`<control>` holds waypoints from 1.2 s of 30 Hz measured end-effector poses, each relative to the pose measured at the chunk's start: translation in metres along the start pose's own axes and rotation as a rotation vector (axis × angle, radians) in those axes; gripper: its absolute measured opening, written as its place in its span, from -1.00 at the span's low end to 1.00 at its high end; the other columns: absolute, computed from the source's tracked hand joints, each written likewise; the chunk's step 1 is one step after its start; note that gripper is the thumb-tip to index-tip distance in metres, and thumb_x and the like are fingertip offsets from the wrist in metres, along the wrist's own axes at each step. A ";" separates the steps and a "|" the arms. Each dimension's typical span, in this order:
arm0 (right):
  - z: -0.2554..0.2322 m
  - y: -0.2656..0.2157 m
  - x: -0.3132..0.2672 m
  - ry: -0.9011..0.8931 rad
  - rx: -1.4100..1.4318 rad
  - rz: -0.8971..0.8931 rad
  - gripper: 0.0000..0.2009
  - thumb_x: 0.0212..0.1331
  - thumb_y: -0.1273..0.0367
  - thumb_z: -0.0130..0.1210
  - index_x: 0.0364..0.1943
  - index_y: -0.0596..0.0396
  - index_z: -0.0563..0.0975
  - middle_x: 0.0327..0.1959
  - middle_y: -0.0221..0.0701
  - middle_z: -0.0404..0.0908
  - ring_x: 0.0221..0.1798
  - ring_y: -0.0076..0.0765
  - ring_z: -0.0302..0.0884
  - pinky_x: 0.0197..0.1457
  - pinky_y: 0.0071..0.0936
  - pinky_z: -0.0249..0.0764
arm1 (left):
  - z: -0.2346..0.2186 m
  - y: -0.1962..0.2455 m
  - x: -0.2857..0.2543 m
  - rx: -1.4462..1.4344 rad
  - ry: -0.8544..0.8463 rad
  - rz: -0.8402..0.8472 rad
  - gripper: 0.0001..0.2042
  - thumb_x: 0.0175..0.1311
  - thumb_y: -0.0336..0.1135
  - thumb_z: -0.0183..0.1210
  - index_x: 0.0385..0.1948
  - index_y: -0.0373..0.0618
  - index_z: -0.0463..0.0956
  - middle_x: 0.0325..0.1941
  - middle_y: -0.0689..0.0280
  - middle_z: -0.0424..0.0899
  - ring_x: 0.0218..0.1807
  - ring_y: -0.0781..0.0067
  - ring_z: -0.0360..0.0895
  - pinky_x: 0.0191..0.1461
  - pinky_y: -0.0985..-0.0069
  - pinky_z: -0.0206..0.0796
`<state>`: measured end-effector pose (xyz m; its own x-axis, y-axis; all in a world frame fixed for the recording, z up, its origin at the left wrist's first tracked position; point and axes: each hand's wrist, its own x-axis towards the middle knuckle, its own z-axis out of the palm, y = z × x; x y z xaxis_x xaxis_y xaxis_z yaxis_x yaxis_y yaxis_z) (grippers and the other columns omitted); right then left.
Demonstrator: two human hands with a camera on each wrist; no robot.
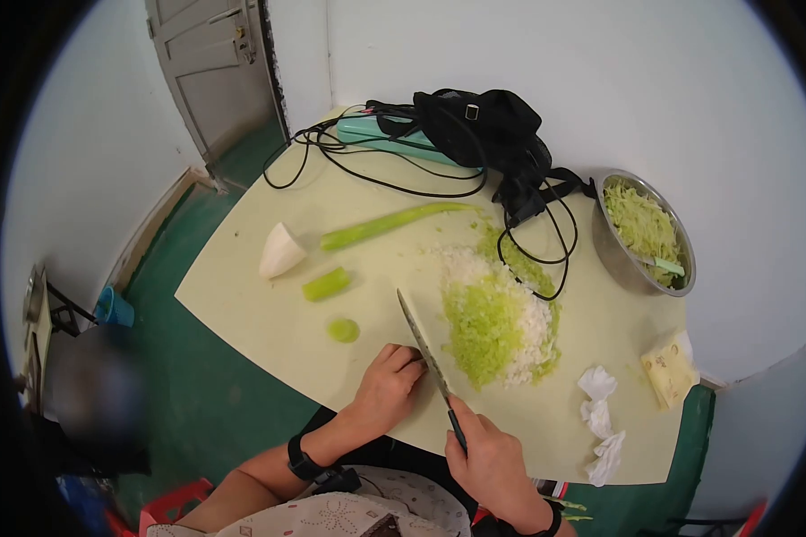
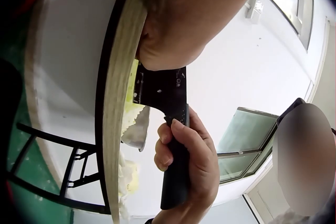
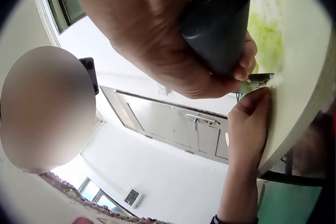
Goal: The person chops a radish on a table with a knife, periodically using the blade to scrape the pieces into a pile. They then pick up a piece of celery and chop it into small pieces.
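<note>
- The right hand (image 1: 491,456) holds tight to the black handle of the knife (image 1: 424,349).
- The knife points up and away from the hands, with its blade between the left hand (image 1: 387,387) and a big pile of chopped green and white bits (image 1: 485,320).
- The left hand rests on the table (image 1: 376,313) with its fingers bent, right by the blade (I can't tell if it has something under them).
- Past the left hand and a bit to its left are a round green slice (image 1: 343,330), a short green chunk (image 1: 326,285) and a white chunk (image 1: 281,251).
- A long green stalk (image 1: 376,229) lies farther ahead of the left hand.
- To the right of the right hand are crumpled white tissues (image 1: 597,415).
- Far ahead and right of the right hand, a metal bowl (image 1: 613,246) holds green shreds (image 1: 638,224).
</note>
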<state>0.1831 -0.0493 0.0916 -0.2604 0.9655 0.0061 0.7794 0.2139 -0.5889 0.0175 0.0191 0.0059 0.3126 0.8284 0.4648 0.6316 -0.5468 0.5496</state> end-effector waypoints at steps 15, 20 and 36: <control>-0.007 0.001 -0.002 -0.157 -0.109 -0.032 -0.42 0.15 0.43 0.03 0.31 0.18 0.20 -0.59 -0.21 0.47 -0.66 -0.08 0.43 -0.55 -0.23 0.44 | -0.001 -0.001 0.002 0.013 -0.003 0.032 -0.78 -0.20 -0.63 0.20 -0.40 -0.31 0.57 -0.24 0.17 0.57 -0.19 0.17 0.47 -0.12 0.40 0.38; 0.005 0.005 0.013 -0.101 -0.094 -0.037 -0.39 0.17 0.43 0.02 0.35 0.10 0.15 -0.61 -0.21 0.45 -0.66 -0.07 0.41 -0.57 -0.21 0.41 | 0.001 -0.004 0.000 0.008 0.022 0.046 -0.75 -0.25 -0.63 0.23 -0.40 -0.29 0.57 -0.25 0.19 0.58 -0.22 0.16 0.48 -0.20 0.37 0.40; 0.008 0.001 0.010 -0.091 -0.137 -0.077 -0.41 0.13 0.43 0.05 0.32 0.04 0.25 -0.64 -0.25 0.42 -0.70 -0.11 0.39 -0.60 -0.25 0.40 | 0.004 -0.006 -0.002 0.003 0.020 0.027 -0.73 -0.27 -0.63 0.24 -0.39 -0.28 0.59 -0.29 0.20 0.58 -0.22 0.16 0.49 -0.21 0.38 0.41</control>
<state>0.1765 -0.0409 0.0849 -0.3681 0.9293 -0.0303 0.8239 0.3109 -0.4738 0.0159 0.0210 -0.0005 0.3155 0.8106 0.4934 0.6249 -0.5688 0.5348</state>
